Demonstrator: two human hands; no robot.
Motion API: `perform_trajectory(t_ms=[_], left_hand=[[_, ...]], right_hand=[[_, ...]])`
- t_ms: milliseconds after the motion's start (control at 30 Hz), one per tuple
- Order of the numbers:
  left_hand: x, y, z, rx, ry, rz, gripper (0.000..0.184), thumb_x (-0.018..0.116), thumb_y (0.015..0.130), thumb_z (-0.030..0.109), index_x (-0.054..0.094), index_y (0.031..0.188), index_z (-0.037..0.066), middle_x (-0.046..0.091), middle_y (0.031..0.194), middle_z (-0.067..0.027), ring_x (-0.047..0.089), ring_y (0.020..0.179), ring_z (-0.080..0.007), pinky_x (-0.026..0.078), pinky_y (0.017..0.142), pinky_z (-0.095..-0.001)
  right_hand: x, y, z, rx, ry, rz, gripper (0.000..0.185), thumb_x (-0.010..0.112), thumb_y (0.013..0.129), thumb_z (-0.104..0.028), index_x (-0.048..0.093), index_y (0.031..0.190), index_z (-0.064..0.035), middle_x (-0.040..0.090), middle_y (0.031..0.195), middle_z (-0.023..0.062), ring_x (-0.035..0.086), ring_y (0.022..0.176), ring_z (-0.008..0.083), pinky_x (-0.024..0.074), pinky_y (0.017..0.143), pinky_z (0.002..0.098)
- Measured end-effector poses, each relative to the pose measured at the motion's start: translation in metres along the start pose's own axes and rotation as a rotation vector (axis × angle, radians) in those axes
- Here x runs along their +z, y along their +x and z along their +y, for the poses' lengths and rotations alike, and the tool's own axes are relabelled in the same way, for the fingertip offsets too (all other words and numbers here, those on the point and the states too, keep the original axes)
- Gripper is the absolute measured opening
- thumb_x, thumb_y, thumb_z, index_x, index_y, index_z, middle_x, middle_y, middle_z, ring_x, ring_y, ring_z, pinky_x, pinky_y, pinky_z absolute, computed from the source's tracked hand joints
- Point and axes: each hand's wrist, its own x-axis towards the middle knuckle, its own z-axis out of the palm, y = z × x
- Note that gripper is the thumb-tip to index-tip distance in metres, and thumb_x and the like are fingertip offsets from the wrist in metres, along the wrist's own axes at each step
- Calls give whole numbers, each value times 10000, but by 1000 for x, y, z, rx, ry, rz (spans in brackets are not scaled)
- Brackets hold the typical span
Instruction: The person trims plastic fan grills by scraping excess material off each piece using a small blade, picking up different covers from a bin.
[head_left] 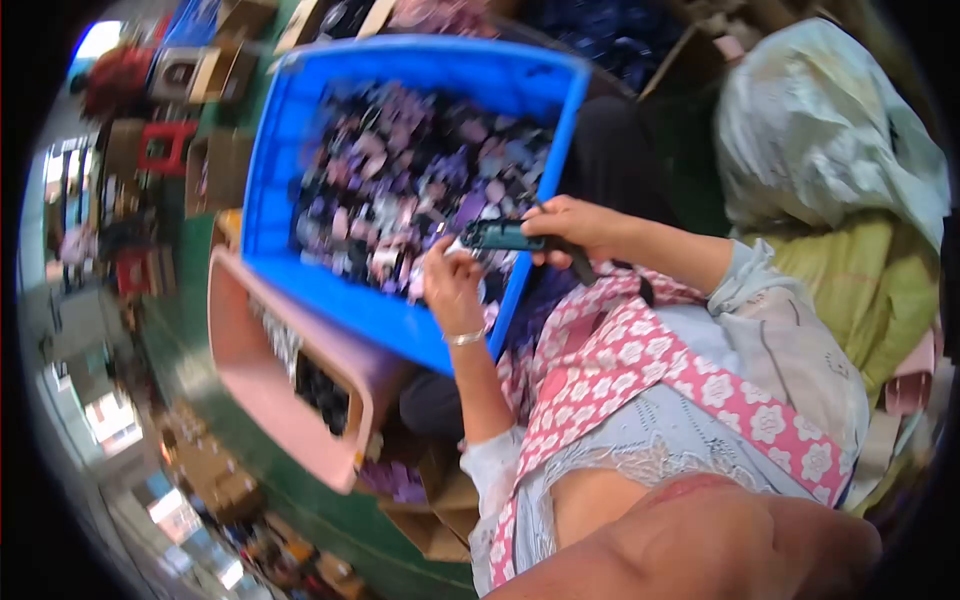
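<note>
My right hand is closed around a dark teal hand-held tool with a black lower part, held over the near rim of a blue bin. At the tool's far end, the fingers of my left hand are bent and pinched together, with a bracelet on the wrist. Something small and whitish shows at these fingertips, too blurred to name. Beneath both hands, the bin holds a heap of small purple, pink, black and grey pieces.
A pink tub stands against the bin's left side, dark pieces inside it. Cardboard boxes sit on the green floor below. Toward the right are a whitish sack and a yellow-green sack. A red stool stands farther off.
</note>
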Motion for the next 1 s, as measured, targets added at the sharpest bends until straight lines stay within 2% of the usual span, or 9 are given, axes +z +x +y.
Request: perform_trajectory(t_ms=[67, 333, 433, 533, 700, 767, 833, 900, 1000], left_hand=[[6, 1, 7, -149, -272, 15, 179, 486, 931, 159, 507, 1038, 18, 532, 764, -35, 500, 631, -93, 440, 560, -199], [-24, 7, -12, -269, 48, 61, 134, 529, 903, 154, 541, 962, 34, 568, 729, -26, 511, 571, -72, 432, 510, -188], [-37, 15, -44, -153, 324, -29, 182, 515, 909, 189, 539, 928, 10, 585, 737, -60, 537, 594, -85, 448, 538, -199], [-24, 15, -60, -21, 745, -53, 264, 512, 897, 201, 561, 955, -51, 618, 836, -125, 594, 723, -187, 482, 666, -300], [-34, 25, -85, -14, 671, -78, 243, 517, 880, 187, 565, 943, -43, 619, 844, -129, 592, 724, -196, 473, 667, -312], [-40, 31, -89, -68, 634, -59, 240, 520, 881, 171, 549, 977, -47, 612, 849, -124, 595, 734, -185, 480, 667, -291], [-36, 28, -78, -133, 554, -47, 248, 519, 882, 158, 527, 1019, -49, 599, 873, -115, 591, 736, -174, 487, 683, -275], [-35, 28, -80, -92, 629, -71, 250, 508, 885, 154, 518, 1029, -49, 592, 886, -120, 588, 773, -177, 489, 682, -277], [-34, 30, -81, -71, 763, -95, 299, 532, 868, 187, 549, 1033, -62, 613, 940, -160, 600, 814, -219, 485, 740, -314]], right_hand=[[-37, -21, -25, -147, 85, 110, 176, 570, 868, -237, 519, 822, -75, 602, 664, 102, 495, 417, 105, 406, 391, 212], [-151, -109, -137, -612, 304, 718, 145, 577, 862, -163, 471, 822, -72, 588, 780, 129, 494, 509, 123, 386, 445, 268], [-176, -100, -144, -398, 529, 625, 149, 540, 874, -174, 477, 880, -40, 578, 762, 122, 502, 518, 135, 397, 449, 277], [-206, -82, -144, -193, 642, 767, 212, 524, 880, -194, 474, 947, 1, 579, 760, 122, 545, 559, 184, 453, 482, 314], [-327, -128, -262, -757, 840, 864, 291, 457, 913, -271, 496, 902, 17, 558, 691, 138, 509, 516, 204, 424, 437, 315], [-358, -179, -321, -1066, 581, 1055, 422, 538, 880, -382, 485, 899, 36, 570, 711, 162, 520, 515, 203, 442, 438, 298], [-353, -201, -348, -1240, 470, 1440, 380, 635, 826, -315, 539, 801, 52, 601, 649, 139, 544, 472, 180, 439, 406, 265], [-369, -180, -330, -1125, 84, 1365, 329, 653, 812, -261, 562, 722, 42, 606, 632, 130, 542, 459, 168, 439, 407, 270], [-359, -116, -286, -868, 108, 1264, 228, 692, 755, -147, 578, 681, 36, 592, 624, 118, 554, 486, 181, 439, 423, 294]])
